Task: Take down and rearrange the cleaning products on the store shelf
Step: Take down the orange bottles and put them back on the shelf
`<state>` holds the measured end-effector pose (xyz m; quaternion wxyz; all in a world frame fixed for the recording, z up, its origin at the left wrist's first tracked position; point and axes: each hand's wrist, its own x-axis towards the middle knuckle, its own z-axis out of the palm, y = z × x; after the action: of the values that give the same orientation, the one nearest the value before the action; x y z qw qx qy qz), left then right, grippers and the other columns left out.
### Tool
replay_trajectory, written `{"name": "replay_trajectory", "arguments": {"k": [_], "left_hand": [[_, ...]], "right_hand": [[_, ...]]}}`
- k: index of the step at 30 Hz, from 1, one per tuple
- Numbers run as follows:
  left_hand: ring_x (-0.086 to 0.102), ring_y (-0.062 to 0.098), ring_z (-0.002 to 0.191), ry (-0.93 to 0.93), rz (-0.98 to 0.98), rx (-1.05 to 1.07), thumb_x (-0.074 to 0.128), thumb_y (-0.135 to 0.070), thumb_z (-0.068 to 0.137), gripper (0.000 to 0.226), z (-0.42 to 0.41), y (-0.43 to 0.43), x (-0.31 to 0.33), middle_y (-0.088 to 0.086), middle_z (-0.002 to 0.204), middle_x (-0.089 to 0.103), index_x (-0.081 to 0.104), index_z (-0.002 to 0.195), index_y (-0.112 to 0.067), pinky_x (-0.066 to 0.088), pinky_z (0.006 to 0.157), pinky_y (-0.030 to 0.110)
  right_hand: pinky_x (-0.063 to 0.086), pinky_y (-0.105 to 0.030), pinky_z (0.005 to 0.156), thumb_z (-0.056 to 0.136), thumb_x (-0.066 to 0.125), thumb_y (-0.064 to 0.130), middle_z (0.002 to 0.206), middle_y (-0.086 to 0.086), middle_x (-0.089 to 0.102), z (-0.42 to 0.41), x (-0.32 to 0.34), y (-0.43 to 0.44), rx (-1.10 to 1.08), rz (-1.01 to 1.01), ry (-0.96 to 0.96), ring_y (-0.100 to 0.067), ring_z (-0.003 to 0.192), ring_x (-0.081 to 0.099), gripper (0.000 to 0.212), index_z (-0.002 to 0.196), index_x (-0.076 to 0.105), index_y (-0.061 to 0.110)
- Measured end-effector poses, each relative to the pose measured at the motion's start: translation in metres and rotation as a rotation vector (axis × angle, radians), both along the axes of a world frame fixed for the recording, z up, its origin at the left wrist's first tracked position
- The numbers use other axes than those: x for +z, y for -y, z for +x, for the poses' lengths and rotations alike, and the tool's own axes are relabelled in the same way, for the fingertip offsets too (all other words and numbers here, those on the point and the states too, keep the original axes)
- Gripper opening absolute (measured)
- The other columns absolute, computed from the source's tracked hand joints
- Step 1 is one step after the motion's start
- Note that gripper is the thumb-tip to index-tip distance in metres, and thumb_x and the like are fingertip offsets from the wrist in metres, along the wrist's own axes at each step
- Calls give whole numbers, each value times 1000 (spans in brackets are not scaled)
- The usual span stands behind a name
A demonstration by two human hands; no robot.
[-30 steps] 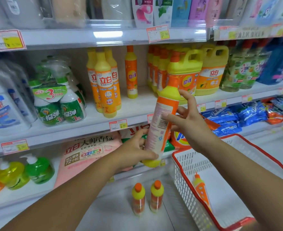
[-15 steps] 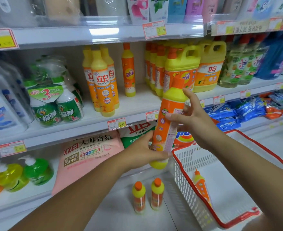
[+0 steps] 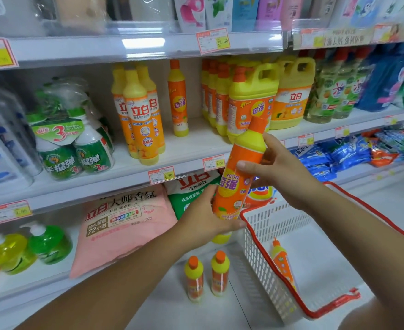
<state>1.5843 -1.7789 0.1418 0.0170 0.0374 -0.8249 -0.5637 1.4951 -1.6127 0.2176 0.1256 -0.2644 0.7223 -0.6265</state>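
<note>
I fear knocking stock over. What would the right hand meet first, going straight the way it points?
The right hand grips the orange KEON bottle; beyond it, probably the middle shelf's front edge, though depth is unclear.

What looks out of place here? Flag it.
Two floor bottles stand on the floor. The basket bottle lies tilted in the basket. Left hand and right hand grip the held bottle. No spills or damage.
</note>
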Motion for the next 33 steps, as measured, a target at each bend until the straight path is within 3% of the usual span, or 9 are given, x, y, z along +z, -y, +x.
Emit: {"name": "replay_trajectory", "arguments": {"k": [4,8,13,16,19,22,28,31,33], "left_hand": [[63,-11,100,62,39,-95,82,-24,78,58,4,5,7,-24,116,64,52,126,-39,51,83,12],[67,-1,101,50,52,-102,83,-13,76,61,7,6,-9,-11,114,71,58,131,-21,51,80,13],[66,1,104,13,13,-69,87,-21,72,66,10,0,-40,-11,117,70,56,130,-27,52,87,18],[61,2,113,51,-121,-47,87,-37,69,70,15,1,-71,-15,124,66,53,130,-39,50,97,30],[50,7,128,111,-325,-52,84,-46,70,77,23,9,-107,-14,140,54,50,139,-37,42,107,36],[33,12,142,142,-528,-42,73,-37,86,69,31,20,-141,-7,153,38,42,147,-27,28,115,27],[4,21,152,83,-848,-69,54,-44,91,79,47,35,-206,5,164,5,20,155,-12,10,124,41],[11,24,151,14,-903,-62,63,-42,88,82,48,38,-222,7,164,10,27,153,-9,13,121,43],[12,24,151,9,-905,-66,66,-40,87,82,45,38,-225,7,164,13,28,153,-10,18,122,44]], "right_hand": [[61,-43,81,72,75,21,117,-3,68,1,1,-9,53,-58,90,-19,99,72,75,139,44,31],[57,-49,91,86,71,10,110,-2,71,8,-8,-12,96,27,71,-20,102,70,50,128,53,31],[54,-16,62,78,81,26,101,15,69,20,-16,-16,87,253,-73,5,86,68,52,117,50,42],[54,-18,58,76,83,27,104,13,67,25,-42,-18,44,358,-78,2,80,68,57,122,50,33],[60,-34,77,73,87,23,112,6,69,30,-91,-19,-21,409,-25,-10,95,68,69,132,51,23],[53,-36,91,71,88,17,111,6,68,34,-143,-19,-26,504,-14,-14,100,66,63,124,56,25],[52,-35,80,62,82,6,93,2,65,41,-247,-19,-109,701,64,-21,89,63,46,100,59,18],[43,-10,64,67,75,-10,88,0,59,46,-274,-15,-170,673,145,-16,80,56,41,98,56,7],[39,-7,56,70,68,-21,91,-7,54,50,-287,-12,-197,593,210,-17,79,51,41,104,53,-2]]}}
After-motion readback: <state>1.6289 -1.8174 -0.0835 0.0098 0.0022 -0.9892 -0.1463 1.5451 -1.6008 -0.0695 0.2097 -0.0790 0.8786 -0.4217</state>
